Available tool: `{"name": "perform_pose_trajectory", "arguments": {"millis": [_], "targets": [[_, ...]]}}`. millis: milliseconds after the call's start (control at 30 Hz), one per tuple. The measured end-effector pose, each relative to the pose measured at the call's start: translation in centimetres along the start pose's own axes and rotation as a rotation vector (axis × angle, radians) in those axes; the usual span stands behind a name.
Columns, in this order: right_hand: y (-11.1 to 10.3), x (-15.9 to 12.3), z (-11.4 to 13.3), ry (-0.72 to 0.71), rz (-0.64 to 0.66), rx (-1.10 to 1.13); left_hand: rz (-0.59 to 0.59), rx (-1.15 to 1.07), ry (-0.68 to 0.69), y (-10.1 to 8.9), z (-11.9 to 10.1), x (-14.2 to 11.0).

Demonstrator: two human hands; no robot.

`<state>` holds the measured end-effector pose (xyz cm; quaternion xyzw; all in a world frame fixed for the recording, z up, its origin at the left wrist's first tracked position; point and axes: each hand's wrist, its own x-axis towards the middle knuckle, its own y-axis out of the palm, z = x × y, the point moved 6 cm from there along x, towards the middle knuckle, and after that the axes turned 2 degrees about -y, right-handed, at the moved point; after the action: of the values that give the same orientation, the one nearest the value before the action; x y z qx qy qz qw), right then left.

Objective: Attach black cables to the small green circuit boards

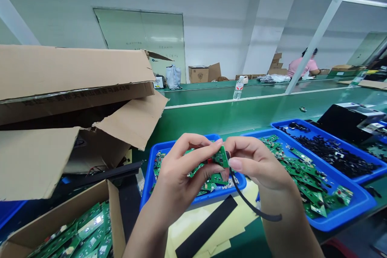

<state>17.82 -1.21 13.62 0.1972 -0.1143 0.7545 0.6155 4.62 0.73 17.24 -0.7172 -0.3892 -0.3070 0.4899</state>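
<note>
While both hands were raised over the nearest tray, a small green circuit board [221, 157] was held between them, pinched firmly by the left hand [184, 173]; the right hand [256, 161] was closed where a black cable [254, 205] met the board, though the join was hidden. Loose boards filled the blue tray [229, 190] beneath, and more lay heaped in a second blue tray [341, 223] at three o'clock, with no cables visible on them. Black parts [332, 155] lay at two o'clock, and more boards [81, 234] filled a cardboard carton [116, 217] at seven o'clock. A larger carton's flaps [75, 76] jutted in at ten o'clock, and a co-worker [302, 66] sat at one o'clock beyond the green conveyor belt [242, 92].
</note>
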Motion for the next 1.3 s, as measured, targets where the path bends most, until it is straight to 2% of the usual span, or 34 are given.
{"name": "perform_pose_trajectory", "arguments": {"millis": [200, 367, 567, 900, 1300], "targets": [[-0.2, 0.0, 0.2, 0.024, -0.044, -0.025, -0.008, 0.041, 0.005, 0.0, 0.1, -0.2], [-0.3, 0.2, 0.4, 0.099, -0.058, -0.074, -0.028, 0.141, 0.052, -0.2, 0.2, -0.3], [-0.7, 0.1, 0.4, 0.158, -0.098, -0.162, -0.046, 0.193, 0.041, -0.3, 0.6, -0.4], [0.0, 0.4, 0.4, 0.075, -0.036, 0.000, -0.010, 0.069, -0.052, -0.4, 0.9, 0.0], [0.0, 0.4, -0.2, 0.104, -0.064, -0.023, -0.010, -0.019, -0.124, -0.3, 1.5, 0.1]]}}
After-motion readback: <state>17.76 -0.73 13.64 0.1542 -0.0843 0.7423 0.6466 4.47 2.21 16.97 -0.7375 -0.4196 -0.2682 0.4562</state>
